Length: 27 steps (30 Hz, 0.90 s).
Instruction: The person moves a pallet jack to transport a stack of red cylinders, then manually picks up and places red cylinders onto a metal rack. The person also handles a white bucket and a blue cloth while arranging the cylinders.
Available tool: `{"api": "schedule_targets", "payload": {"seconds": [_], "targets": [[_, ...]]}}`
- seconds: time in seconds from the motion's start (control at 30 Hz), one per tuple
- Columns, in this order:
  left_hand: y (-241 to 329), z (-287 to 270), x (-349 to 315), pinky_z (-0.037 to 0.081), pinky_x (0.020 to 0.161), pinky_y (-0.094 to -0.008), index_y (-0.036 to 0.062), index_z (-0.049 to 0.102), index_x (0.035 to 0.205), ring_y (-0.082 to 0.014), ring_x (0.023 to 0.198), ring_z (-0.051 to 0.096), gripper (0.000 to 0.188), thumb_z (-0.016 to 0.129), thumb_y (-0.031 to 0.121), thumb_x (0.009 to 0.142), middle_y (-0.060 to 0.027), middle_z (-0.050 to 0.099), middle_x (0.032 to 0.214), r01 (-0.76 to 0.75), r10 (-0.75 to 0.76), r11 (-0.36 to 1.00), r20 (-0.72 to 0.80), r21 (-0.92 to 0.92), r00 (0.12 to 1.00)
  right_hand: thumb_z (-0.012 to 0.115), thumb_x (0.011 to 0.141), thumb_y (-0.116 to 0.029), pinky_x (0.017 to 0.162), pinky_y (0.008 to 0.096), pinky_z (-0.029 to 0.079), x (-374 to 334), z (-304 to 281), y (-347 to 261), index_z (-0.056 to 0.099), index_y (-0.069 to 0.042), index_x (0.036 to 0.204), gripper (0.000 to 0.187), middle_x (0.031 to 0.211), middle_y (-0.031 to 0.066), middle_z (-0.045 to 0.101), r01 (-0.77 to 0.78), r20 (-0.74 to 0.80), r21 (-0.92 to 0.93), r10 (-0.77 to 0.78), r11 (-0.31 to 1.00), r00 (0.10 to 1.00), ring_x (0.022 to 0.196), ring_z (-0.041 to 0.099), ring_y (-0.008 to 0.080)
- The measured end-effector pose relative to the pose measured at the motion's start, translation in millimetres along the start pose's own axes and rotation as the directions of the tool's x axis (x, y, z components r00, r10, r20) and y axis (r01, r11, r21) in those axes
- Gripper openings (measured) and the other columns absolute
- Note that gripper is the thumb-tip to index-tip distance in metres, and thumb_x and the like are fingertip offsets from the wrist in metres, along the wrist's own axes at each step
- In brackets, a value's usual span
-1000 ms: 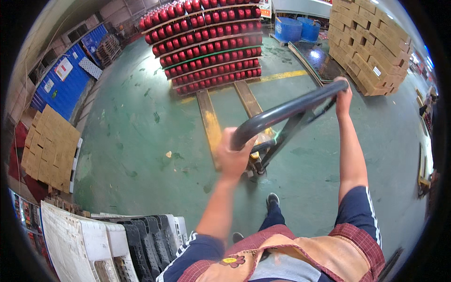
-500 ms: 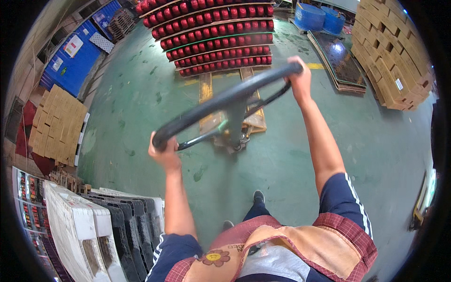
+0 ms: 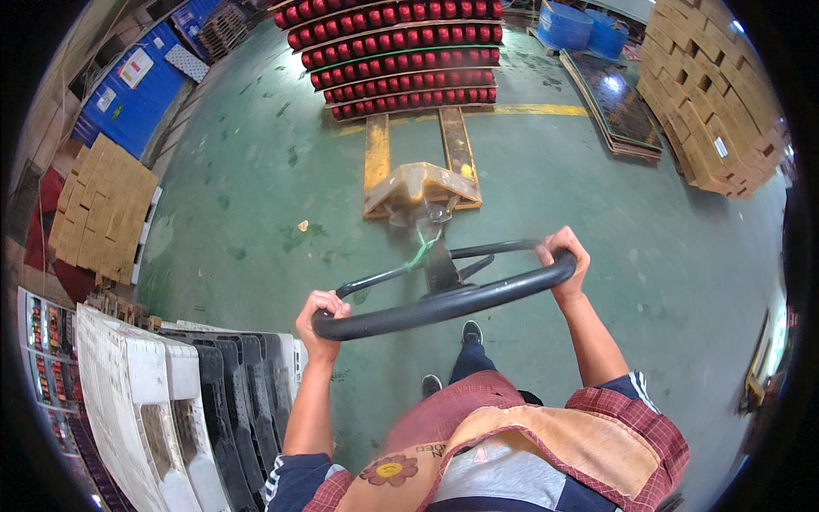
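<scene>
Both ends of a black loop-shaped pallet jack handle [image 3: 452,309] are in my grip. My left hand [image 3: 321,324] is wrapped round its left end, and my right hand [image 3: 566,258] round its right end. The handle is tilted down toward my body. A green cord [image 3: 421,249] is tied near the handle's stem. Beyond it stands the worn yellow pallet jack [image 3: 420,181], whose two forks reach forward to a tall stack of red cans [image 3: 405,64] in layers parted by thin sheets. How far the fork tips go under the stack is hidden.
White and black plastic pallets [image 3: 136,375] stand on edge at the near left. Stacked cartons [image 3: 107,209] are farther left, and a taller carton stack [image 3: 708,102] is at the far right beside flat boards [image 3: 610,111]. Blue drums [image 3: 563,27] stand behind. Green floor [image 3: 230,247] surrounds the jack.
The handle has swung down toward my body, with both hands still on it. The yellow pump end of the jack now shows beyond it. One foot has shifted.
</scene>
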<state>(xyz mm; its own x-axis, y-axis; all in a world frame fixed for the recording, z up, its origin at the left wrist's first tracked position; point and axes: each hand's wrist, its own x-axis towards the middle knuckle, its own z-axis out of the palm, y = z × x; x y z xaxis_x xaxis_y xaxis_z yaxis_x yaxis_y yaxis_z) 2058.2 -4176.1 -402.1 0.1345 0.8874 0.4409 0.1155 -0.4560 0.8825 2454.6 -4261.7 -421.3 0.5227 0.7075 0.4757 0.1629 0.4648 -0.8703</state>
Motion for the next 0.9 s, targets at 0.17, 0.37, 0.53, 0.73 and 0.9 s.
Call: {"api": "schedule_targets", "payload": {"seconds": [0.17,0.37,0.53,0.73,0.9], "targets": [[-16.2,-2.6,31.3,0.048,0.074,-0.0314,0.0045,0.047,0.074,-0.0154,0.072,0.053,0.022,0.065,-0.009,0.076,-0.0049,0.053,0.075,-0.184,0.188,0.982,-0.105,0.041,0.977,0.073,0.074,0.003,0.058,0.0268,0.039,15.4,24.9,-3.8,0.052,-0.004,0.07,0.022,0.065,0.0024,0.051,0.215,-0.039,-0.298,-0.237,0.93,0.971,0.062,0.047,0.0133],[-40.1,-6.0,141.5,0.045,0.066,-0.0263,0.0039,0.05,0.077,-0.0137,0.071,0.053,0.011,0.059,-0.002,0.08,-0.004,0.052,0.077,-0.172,0.124,0.967,-0.241,-0.187,0.962,0.072,0.075,0.004,0.06,0.0259,0.04,112.1,68.9,7.4,0.053,-0.004,0.073,0.02,0.069,0.0009,0.049,0.185,-0.078,-0.31,-0.218,0.933,0.973,0.065,0.047,0.011],[-60.5,13.4,250.9,0.042,0.054,-0.0264,0.0006,0.056,0.081,-0.0117,0.058,0.052,0.009,0.063,0.006,0.079,-0.004,0.055,0.069,-0.169,0.123,0.965,-0.222,-0.2,0.967,0.061,0.071,0.008,0.06,0.026,0.043,212.8,104.5,33.8,0.055,-0.003,0.079,0.015,0.068,0.0042,0.051,0.261,-0.15,-0.321,-0.321,0.91,0.935,0.064,0.048,0.0112],[-91.4,46.7,367.8,0.035,0.047,-0.023,0.0002,0.063,0.085,-0.008,0.051,0.047,0.015,0.072,0.011,0.08,-0.0019,0.057,0.069,-0.129,0.052,0.955,-0.277,-0.267,0.959,0.069,0.07,0.0,0.066,0.0332,0.049,321.4,144.2,73.7,0.061,-0.003,0.083,0.016,0.075,0.0111,0.063,0.14,-0.26,-0.309,-0.226,0.941,0.939,0.069,0.061,0.02],[-103.1,59.1,411.8,0.033,0.043,-0.0228,0.0002,0.066,0.091,-0.0066,0.049,0.045,0.017,0.072,0.012,0.081,-0.0011,0.058,0.068,-0.1,0.034,0.976,-0.318,-0.194,0.948,0.07,0.07,-0.005,0.065,0.0333,0.048,365.0,163.2,105.6,0.061,-0.004,0.082,0.015,0.073,0.0125,0.063,0.13,-0.337,-0.397,-0.276,0.908,0.9,0.067,0.06,0.0185]]}}
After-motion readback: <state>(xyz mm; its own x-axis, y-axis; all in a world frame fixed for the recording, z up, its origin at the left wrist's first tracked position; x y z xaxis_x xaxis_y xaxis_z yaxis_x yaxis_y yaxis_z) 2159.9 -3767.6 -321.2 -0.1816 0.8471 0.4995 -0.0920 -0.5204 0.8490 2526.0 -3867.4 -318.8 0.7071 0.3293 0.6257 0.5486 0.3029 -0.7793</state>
